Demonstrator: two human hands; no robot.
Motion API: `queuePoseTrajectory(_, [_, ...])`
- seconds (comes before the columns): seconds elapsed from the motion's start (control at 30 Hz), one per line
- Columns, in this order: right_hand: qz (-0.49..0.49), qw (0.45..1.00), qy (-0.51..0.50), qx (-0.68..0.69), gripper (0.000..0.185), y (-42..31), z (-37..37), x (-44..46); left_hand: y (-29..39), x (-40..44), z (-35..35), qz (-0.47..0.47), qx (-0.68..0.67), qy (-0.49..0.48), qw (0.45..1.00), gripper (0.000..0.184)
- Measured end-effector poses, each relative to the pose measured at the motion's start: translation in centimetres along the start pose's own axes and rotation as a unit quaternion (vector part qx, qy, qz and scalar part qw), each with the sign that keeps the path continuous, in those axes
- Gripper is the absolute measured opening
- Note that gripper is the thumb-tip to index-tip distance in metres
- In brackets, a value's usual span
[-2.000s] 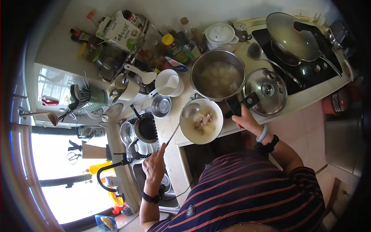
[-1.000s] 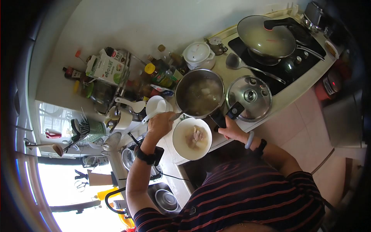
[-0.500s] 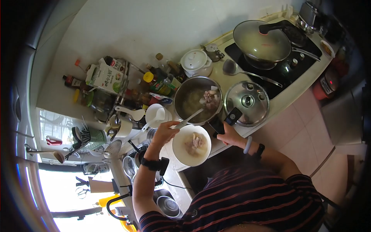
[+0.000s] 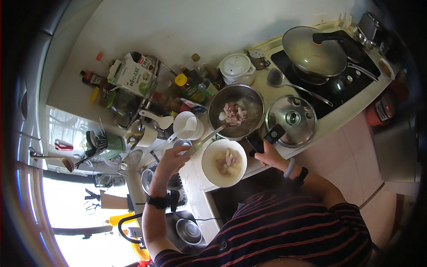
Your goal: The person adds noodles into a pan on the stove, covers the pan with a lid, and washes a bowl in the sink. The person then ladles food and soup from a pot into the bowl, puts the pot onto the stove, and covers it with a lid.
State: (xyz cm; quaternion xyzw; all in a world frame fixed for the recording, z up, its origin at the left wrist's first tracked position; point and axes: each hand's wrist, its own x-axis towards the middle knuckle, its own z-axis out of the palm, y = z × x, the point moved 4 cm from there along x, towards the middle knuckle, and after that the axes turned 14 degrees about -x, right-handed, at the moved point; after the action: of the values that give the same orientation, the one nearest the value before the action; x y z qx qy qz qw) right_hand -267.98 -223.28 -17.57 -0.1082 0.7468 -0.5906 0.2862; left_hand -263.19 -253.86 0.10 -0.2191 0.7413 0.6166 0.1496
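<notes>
My left hand (image 4: 171, 162) is closed around the grey handle of a ladle (image 4: 204, 141), whose head is hidden in the steel pot (image 4: 259, 98). Pieces of meat with pale chunks (image 4: 235, 114) show in the pot, at the ladle's far end. On the pot's black handle (image 4: 255, 143), my right hand (image 4: 267, 154) keeps its grip. A white bowl (image 4: 205, 171) stands just below the pot, between my hands, with meat and cloudy broth in it. Beside the pot lies the steel pot lid (image 4: 291, 118), its black handle near my right fingers.
A glass-lidded wok (image 4: 313, 53) sits on the black cooktop (image 4: 329, 95), with a metal spatula (image 4: 278, 79) at its edge. Bottles (image 4: 189, 91) and a white lidded pot (image 4: 237, 66) line the wall. White bowls (image 4: 187, 122), a utensil holder (image 4: 113, 144) and the sink (image 4: 178, 242) are leftward.
My left hand has moved left and down with the ladle. The meat in the pot has shifted toward the ladle's end. My right hand stays on the pot handle; the camera view has shifted slightly.
</notes>
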Motion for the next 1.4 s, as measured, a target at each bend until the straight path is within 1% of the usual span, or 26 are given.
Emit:
queuePoseTrajectory(0.1, [-0.002,1.0,-0.004,0.001,0.054,-0.5,0.0,-0.1,2.0,-4.4,-0.6,-0.045,0.044,0.038,0.997,0.042])
queuePoseTrajectory(0.17, [-0.007,1.0,-0.008,0.007,0.052,-0.9,-0.1,-0.2,1.4,-6.5,-1.9,-0.058,-0.013,0.041,0.997,0.041])
queuePoseTrajectory(0.23, [-0.01,1.0,-0.012,0.014,0.049,-0.6,0.0,-0.1,0.0,-8.3,-3.6,-0.055,-0.012,0.028,0.998,0.042])
queuePoseTrajectory(0.37, [0.011,1.0,-0.014,0.013,0.044,-0.3,0.0,-0.1,-1.0,-11.6,-4.1,-0.103,0.016,0.082,0.991,0.043])
queuePoseTrajectory(0.47, [0.009,1.0,-0.007,0.023,0.043,-1.1,-0.1,-0.4,-4.5,-12.6,-5.3,-0.084,0.1,0.091,0.987,0.041])
queuePoseTrajectory(0.5, [0.013,1.0,-0.01,0.023,0.043,-1.0,-0.1,-0.4,-5.9,-12.7,-5.0,-0.088,0.098,0.091,0.987,0.041])
queuePoseTrajectory(0.53, [0.012,1.0,-0.009,0.019,0.044,-1.0,-0.1,-0.3,-6.8,-12.7,-4.5,-0.041,0.141,0.121,0.982,0.041])
queuePoseTrajectory(0.57, [0.01,1.0,-0.008,0.015,0.044,-1.0,-0.1,-0.3,-7.1,-12.7,-3.8,0.006,0.183,0.151,0.971,0.041])
queuePoseTrajectory(0.6, [0.012,1.0,-0.009,0.015,0.044,-0.9,-0.1,-0.3,-6.0,-12.8,-2.1,0.084,0.359,0.151,0.917,0.039])
queuePoseTrajectory(0.63, [0.017,1.0,-0.009,0.014,0.044,-0.6,0.0,-0.2,-5.9,-12.9,-1.0,0.132,0.437,0.143,0.878,0.036])
queuePoseTrajectory(0.7, [0.024,1.0,-0.009,0.012,0.044,-0.5,-0.1,-0.2,-6.4,-13.1,0.0,0.15,0.535,0.142,0.819,0.036])
queuePoseTrajectory(0.73, [0.017,1.0,-0.007,0.01,0.038,-0.9,-0.1,-0.3,-6.5,-13.2,-0.1,0.149,0.535,0.142,0.82,0.036])
queuePoseTrajectory(0.8, [0.011,1.0,-0.004,0.009,0.033,-1.2,-0.1,-0.4,-5.8,-13.7,-0.7,0.18,0.609,0.162,0.756,0.038])
queuePoseTrajectory(0.83, [0.009,1.0,-0.003,0.012,0.033,-1.3,-0.1,-0.4,-5.1,-13.9,-1.0,0.18,0.609,0.161,0.756,0.038])
queuePoseTrajectory(0.9, [0.007,1.0,-0.002,0.015,0.032,-1.4,-0.1,-0.5,-2.9,-14.2,-2.1,0.204,0.505,0.218,0.81,0.036])
queuePoseTrajectory(0.93, [0.008,1.0,-0.003,0.015,0.032,-1.4,-0.1,-0.5,-2.1,-13.9,-2.4,0.223,0.418,0.234,0.849,0.033])
queuePoseTrajectory(0.97, [0.009,1.0,-0.003,0.017,0.032,-1.4,-0.1,-0.5,-1.6,-13.3,-2.4,0.225,0.419,0.233,0.848,0.033])
queuePoseTrajectory(1.03, [0.009,1.0,-0.004,0.024,0.038,-0.8,0.0,-0.3,-1.1,-11.5,-2.2,0.175,0.27,0.238,0.916,0.032])
queuePoseTrajectory(1.07, [0.009,1.0,-0.007,0.029,0.044,-0.6,0.0,-0.2,0.2,-10.5,-0.8,0.181,0.299,0.234,0.908,0.032])
queuePoseTrajectory(1.1, [0.006,1.0,-0.002,0.029,0.044,-0.7,-0.1,-0.2,0.3,-8.9,-0.2,0.143,0.333,0.217,0.907,0.033])
queuePoseTrajectory(1.17, [0.009,1.0,-0.003,0.013,0.043,-0.8,-0.1,-0.3,0.0,-5.4,1.7,0.258,0.481,0.201,0.814,0.035])
queuePoseTrajectory(1.23, [0.008,1.0,0.004,0.01,0.043,-0.5,-0.1,-0.2,0.0,-2.3,3.9,0.278,0.556,0.19,0.76,0.036])
queuePoseTrajectory(1.27, [0.012,1.0,0.005,0.003,0.043,-0.4,-0.1,-0.2,-0.2,-0.9,4.7,0.316,0.574,0.189,0.731,0.039])
queuePoseTrajectory(1.3, [0.016,1.0,0.006,-0.004,0.043,-0.4,-0.1,-0.2,-0.5,0.5,5.3,0.331,0.598,0.185,0.706,0.043])
queuePoseTrajectory(1.37, [0.019,1.0,0.004,0.006,0.045,-0.7,-0.2,-0.4,-0.2,2.6,6.9,0.295,0.649,0.185,0.677,0.045])
queuePoseTrajectory(1.4, [0.016,1.0,0.002,0.014,0.047,-0.5,-0.1,-0.4,-0.3,3.4,7.4,0.3,0.649,0.182,0.675,0.045])
